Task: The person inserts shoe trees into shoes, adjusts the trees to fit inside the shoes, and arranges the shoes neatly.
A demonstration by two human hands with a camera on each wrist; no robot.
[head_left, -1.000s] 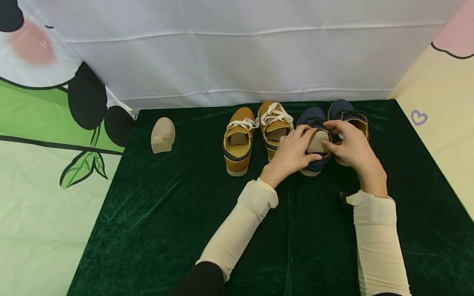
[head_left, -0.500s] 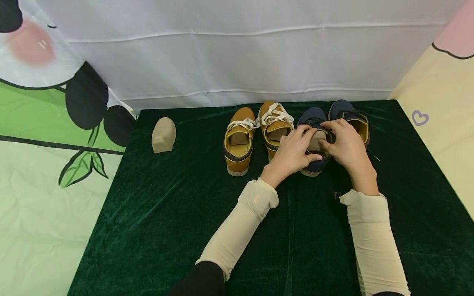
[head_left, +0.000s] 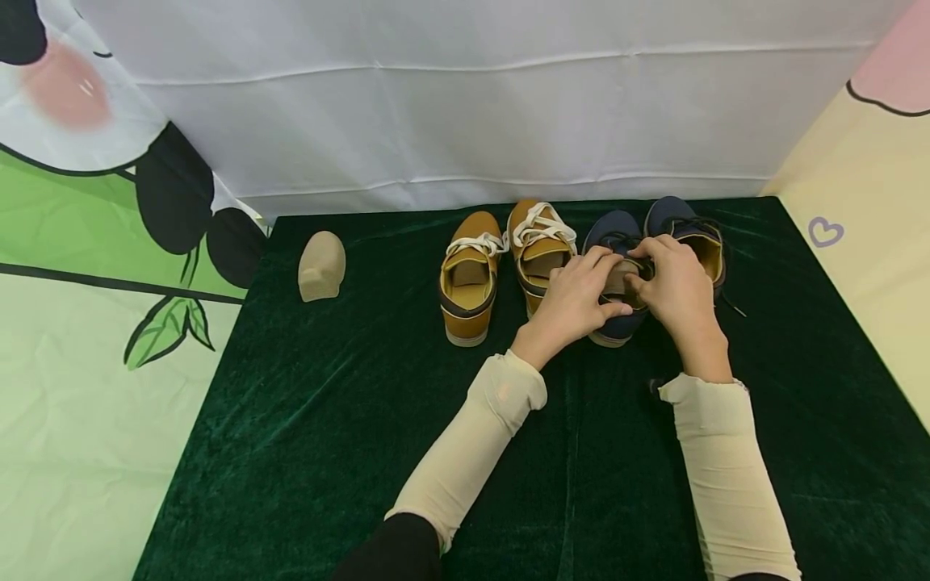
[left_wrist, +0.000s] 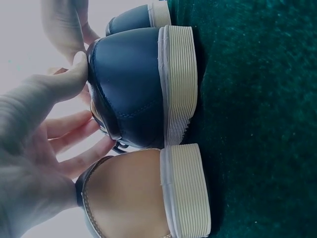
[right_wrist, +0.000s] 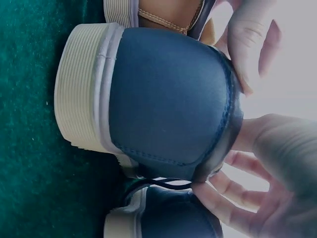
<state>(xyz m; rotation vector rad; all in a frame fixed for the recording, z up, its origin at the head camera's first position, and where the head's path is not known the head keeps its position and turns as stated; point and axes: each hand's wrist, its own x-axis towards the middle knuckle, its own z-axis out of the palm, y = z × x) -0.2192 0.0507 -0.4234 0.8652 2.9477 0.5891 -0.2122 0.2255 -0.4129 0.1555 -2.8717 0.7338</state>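
A navy lace-up shoe point(head_left: 614, 328) stands with its heel toward me, between both hands. My left hand point(head_left: 576, 292) holds its collar, thumb near the heel and fingers along the left side of the opening. From the right, my right hand point(head_left: 679, 282) grips the collar near the tongue, its thumb reaching into the opening. Inside sits a beige shoe insert point(head_left: 616, 281), partly hidden by the fingers. The wrist views show the smooth navy heel point(left_wrist: 129, 74) and thick ribbed cream sole, resting on the green cloth point(right_wrist: 29, 124).
Another navy shoe point(head_left: 668, 211) is right beside, partly behind my right hand. Two tan shoes with white laces, one nearer the left point(head_left: 467, 316) and one farther right point(head_left: 530, 214), stand alongside. A loose beige insert point(head_left: 322, 265) lies far left. A white curtain point(head_left: 465, 121) closes the back.
My right hand has moved a little left, and its thumb now reaches into the shoe. Less of the beige insert shows in the opening. The left hand has stayed put.
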